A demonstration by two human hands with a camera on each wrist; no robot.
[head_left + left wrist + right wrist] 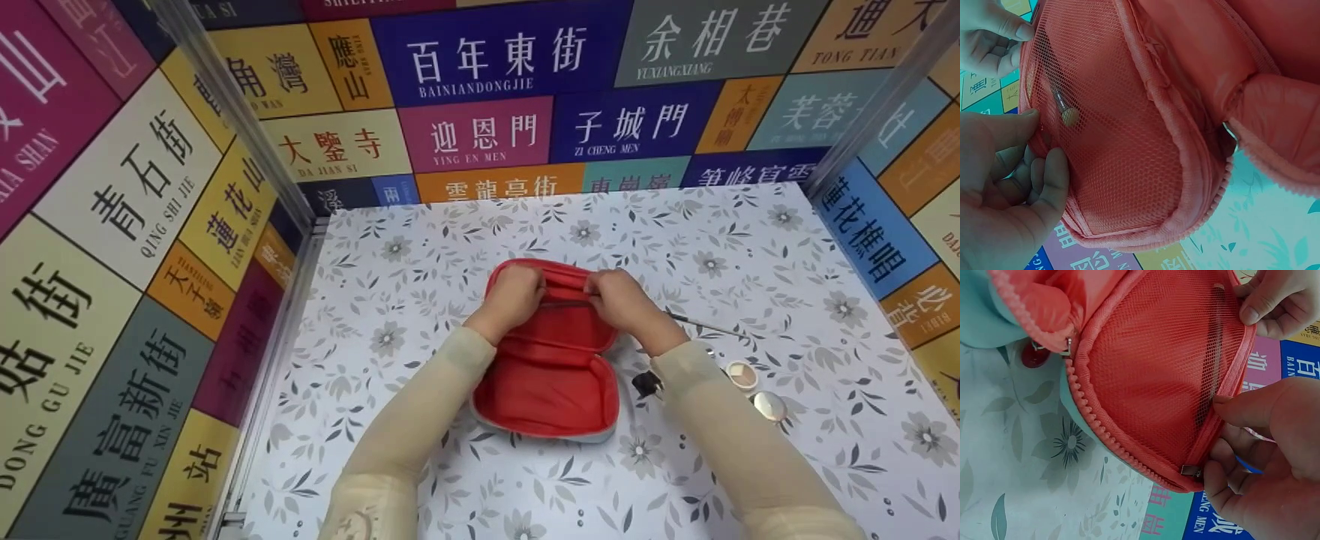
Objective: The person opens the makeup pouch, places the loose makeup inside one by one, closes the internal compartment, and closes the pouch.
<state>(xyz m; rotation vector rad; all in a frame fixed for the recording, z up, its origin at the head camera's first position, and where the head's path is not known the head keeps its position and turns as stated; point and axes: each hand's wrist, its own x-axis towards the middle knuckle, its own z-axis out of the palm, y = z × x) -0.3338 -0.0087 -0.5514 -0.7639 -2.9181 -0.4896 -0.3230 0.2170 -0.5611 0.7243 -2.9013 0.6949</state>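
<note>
1. Where both hands work, a red bag (544, 397) lies unfolded on the worktop (375, 420), lining showing.
2. Far half of bag: mesh pocket (1123, 124); brush (1063, 104) visible through the netting.
3. Left hand (514, 296): fingers curled, closed together with thumb, pinching the pocket's edge.
4. Right hand (621, 296): same edge, farther along; thumb on the mesh side, fingers bent beneath, pinched closed. Metal zip pull (1190, 470) just beside.
5. Right of bag: small black item (645, 384), identity unclear; thin stick (705, 324); round pot (742, 375), pale contents; shiny disc (769, 406) near it.
6. Beyond: walls (480, 131) of coloured, lettered panels.
</note>
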